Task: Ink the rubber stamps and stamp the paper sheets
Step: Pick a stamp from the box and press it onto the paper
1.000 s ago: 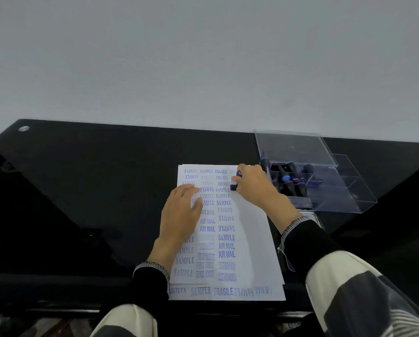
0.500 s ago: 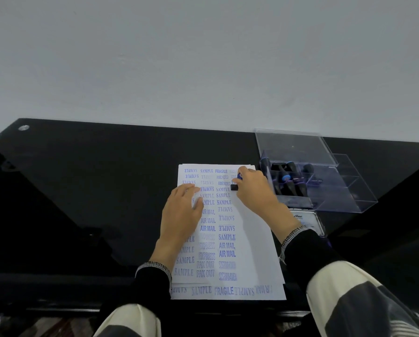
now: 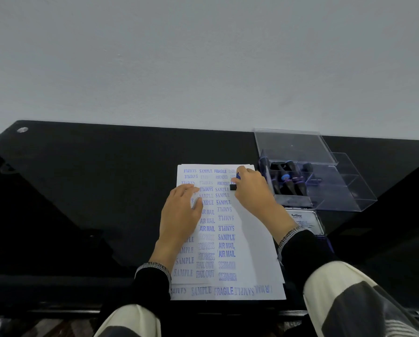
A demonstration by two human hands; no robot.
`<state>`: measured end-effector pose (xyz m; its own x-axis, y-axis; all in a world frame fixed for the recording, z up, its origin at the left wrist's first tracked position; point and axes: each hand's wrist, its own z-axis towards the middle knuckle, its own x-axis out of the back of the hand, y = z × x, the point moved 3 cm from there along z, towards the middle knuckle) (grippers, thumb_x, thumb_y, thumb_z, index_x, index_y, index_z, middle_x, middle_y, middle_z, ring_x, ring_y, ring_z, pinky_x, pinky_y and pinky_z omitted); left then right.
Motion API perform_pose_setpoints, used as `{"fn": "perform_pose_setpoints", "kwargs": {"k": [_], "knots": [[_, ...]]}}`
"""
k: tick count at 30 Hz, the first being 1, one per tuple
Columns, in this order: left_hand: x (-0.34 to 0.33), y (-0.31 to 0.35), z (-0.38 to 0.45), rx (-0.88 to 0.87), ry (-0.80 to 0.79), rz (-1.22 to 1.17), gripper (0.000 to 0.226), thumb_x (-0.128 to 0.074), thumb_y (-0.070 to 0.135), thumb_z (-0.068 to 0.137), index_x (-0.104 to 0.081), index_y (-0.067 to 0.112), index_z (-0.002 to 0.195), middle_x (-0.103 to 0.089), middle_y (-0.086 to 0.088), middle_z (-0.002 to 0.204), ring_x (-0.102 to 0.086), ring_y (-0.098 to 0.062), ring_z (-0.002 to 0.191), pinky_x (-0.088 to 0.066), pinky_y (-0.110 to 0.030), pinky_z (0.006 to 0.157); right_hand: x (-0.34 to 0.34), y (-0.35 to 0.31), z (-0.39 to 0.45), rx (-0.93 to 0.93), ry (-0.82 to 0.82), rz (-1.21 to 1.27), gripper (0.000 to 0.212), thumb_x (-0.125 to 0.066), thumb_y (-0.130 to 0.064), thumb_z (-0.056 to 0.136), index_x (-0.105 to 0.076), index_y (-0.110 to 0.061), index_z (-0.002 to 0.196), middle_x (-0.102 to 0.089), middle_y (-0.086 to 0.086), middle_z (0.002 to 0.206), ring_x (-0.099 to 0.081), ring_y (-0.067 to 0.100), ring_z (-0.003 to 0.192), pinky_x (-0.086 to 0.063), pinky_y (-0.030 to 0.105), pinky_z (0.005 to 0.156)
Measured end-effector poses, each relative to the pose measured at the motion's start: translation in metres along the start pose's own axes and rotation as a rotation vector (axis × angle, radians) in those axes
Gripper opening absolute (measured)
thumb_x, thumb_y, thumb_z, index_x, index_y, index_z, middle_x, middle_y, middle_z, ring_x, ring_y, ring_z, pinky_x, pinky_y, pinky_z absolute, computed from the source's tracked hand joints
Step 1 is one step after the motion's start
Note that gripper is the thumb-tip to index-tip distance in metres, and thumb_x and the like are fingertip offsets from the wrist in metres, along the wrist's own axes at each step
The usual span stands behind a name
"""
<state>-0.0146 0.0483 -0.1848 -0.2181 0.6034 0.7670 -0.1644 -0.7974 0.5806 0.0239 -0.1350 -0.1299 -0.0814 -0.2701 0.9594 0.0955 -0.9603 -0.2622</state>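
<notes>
The black table (image 3: 106,190) carries a stack of paper sheets (image 3: 249,239) near its front edge, covered in blue impressions such as SAMPLE, AIR MAIL and FRAGILE. The left hand (image 3: 180,215) lies flat on the left part of the top sheet, fingers extended. The right hand (image 3: 253,188) grips a rubber stamp (image 3: 233,187), its black base on the far part of the sheet. Right of the sheets stand a clear plastic case (image 3: 325,190) of stamps and, nearer, an ink pad tin (image 3: 305,221)

Blue-inked white paper sheets (image 3: 249,239); black table (image 3: 94,190)
</notes>
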Motion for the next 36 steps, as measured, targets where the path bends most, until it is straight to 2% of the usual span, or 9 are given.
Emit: {"fn": "perform_pose_setpoints", "kwargs": {"k": [4, 9, 13, 19, 25, 31, 36], "knots": [[0.000, 0.000, 0.000, -0.003, 0.001, 0.000, 0.038, -0.052, 0.032, 0.097, -0.055, 0.017, 0.132, -0.052, 0.006, 0.136, -0.043, -0.008, 0.127, -0.037, -0.024, 0.104, 0.000, -0.003, -0.010, -0.024, 0.049, 0.041, 0.027, -0.049, -0.009, 0.095, -0.050, -0.003, 0.122, -0.058, 0.012, 0.116, -0.056, 0.028, 0.104, -0.042, 0.028, 0.077], [-0.001, 0.000, 0.000, 0.011, 0.002, 0.001, 0.038, -0.053, 0.034, 0.097, -0.055, 0.018, 0.132, -0.051, 0.007, 0.136, -0.043, -0.007, 0.126, -0.038, -0.024, 0.103, -0.002, 0.000, -0.006, -0.026, 0.048, 0.062, 0.024, -0.050, -0.012, 0.095, -0.052, -0.004, 0.117, -0.060, 0.012, 0.111, -0.057, 0.027, 0.099, -0.044, 0.029, 0.076], [0.000, 0.000, 0.000, 0.009, 0.004, 0.008, 0.039, -0.052, 0.034, 0.097, -0.055, 0.019, 0.132, -0.052, 0.007, 0.136, -0.043, -0.007, 0.126, -0.038, -0.025, 0.103, -0.006, 0.004, 0.005, -0.008, 0.013, 0.008, 0.022, -0.047, -0.015, 0.095, -0.056, -0.005, 0.113, -0.060, 0.009, 0.110, -0.055, 0.025, 0.096, -0.036, 0.027, 0.068], [-0.001, 0.000, 0.001, 0.008, 0.006, 0.005, 0.039, -0.053, 0.034, 0.096, -0.055, 0.019, 0.132, -0.052, 0.007, 0.135, -0.043, -0.007, 0.126, -0.038, -0.024, 0.104, -0.003, 0.003, 0.011, -0.025, -0.005, 0.026, 0.018, -0.052, -0.013, 0.092, -0.055, -0.004, 0.107, -0.062, 0.011, 0.105, -0.057, 0.028, 0.096, -0.038, 0.030, 0.066], [0.000, 0.001, 0.001, 0.001, 0.007, 0.004, 0.038, -0.053, 0.033, 0.096, -0.055, 0.018, 0.131, -0.052, 0.007, 0.135, -0.043, -0.006, 0.126, -0.040, -0.025, 0.104, -0.001, 0.003, 0.015, -0.033, -0.018, 0.032, 0.021, -0.053, -0.014, 0.093, -0.054, -0.005, 0.113, -0.062, 0.011, 0.110, -0.057, 0.029, 0.100, -0.039, 0.028, 0.067], [0.001, 0.001, 0.000, -0.008, 0.012, -0.001, 0.036, -0.053, 0.031, 0.096, -0.056, 0.018, 0.130, -0.053, 0.007, 0.133, -0.043, -0.006, 0.124, -0.041, -0.025, 0.103, -0.005, 0.005, 0.020, -0.023, -0.015, 0.035, 0.018, -0.054, -0.015, 0.093, -0.056, -0.006, 0.108, -0.062, 0.007, 0.108, -0.058, 0.024, 0.093, -0.036, 0.027, 0.065], [0.001, 0.001, 0.001, -0.012, 0.013, 0.003, 0.037, -0.053, 0.032, 0.096, -0.057, 0.017, 0.129, -0.053, 0.008, 0.133, -0.043, -0.005, 0.124, -0.042, -0.026, 0.103, -0.005, 0.003, 0.008, -0.045, 0.022, 0.100, 0.018, -0.054, -0.012, 0.093, -0.054, -0.005, 0.109, -0.061, 0.011, 0.105, -0.059, 0.027, 0.094, -0.047, 0.032, 0.070]]}}
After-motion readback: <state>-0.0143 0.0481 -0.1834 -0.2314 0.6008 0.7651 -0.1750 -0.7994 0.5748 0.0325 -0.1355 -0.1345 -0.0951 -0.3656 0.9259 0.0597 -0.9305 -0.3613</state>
